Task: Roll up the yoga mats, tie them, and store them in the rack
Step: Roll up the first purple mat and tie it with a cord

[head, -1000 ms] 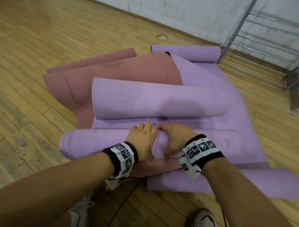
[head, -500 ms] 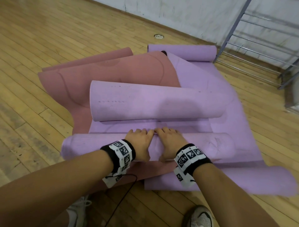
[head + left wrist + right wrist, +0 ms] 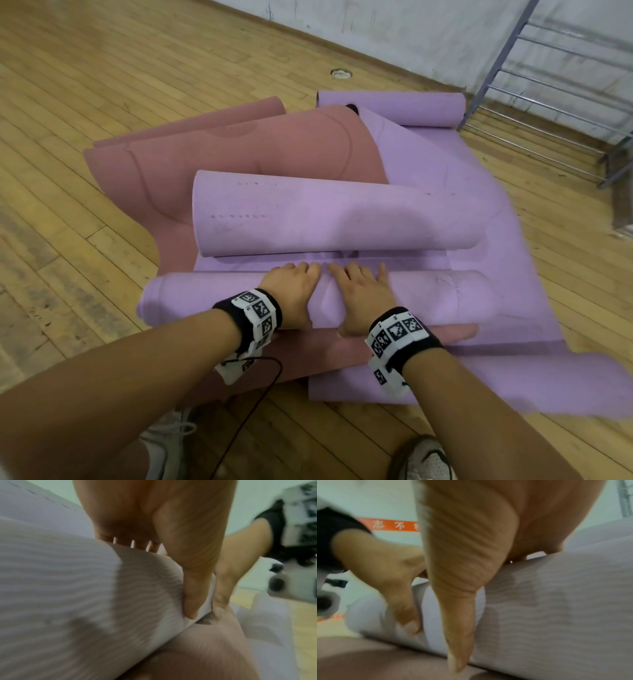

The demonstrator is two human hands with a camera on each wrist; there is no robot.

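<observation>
Both hands press side by side on the middle of a purple yoga mat roll (image 3: 428, 301) that lies crosswise on the floor just in front of the person. The left hand (image 3: 291, 296) lies palm-down over the top of the roll, fingers together and draped over its far side, thumb tucked against its near side. The right hand (image 3: 359, 298), touching or nearly touching the left, does the same, fingers a little spread. Neither hand pinches anything; both push flat on the roll.

Under the hands and the roll lies a dusty-pink mat (image 3: 239, 164), which spreads away to the left and beyond. Just past the fingertips, a short strip of this purple mat remains flat, and a second, thicker purple curl (image 3: 325, 216) sits close behind it. Whether that curl is the far end of the same mat cannot be told. Farther off, beyond the right hand, lies another purple roll (image 3: 394, 108), and past it stands the metal rack (image 3: 534, 68) against the wall.

The step in hand appears to be rolling, with tying and storing not yet begun. The next move likely calls for an even forward push from both palms, keeping the roll tight and its ends level, and perhaps clearing the curl ahead. No tie is visible.
</observation>
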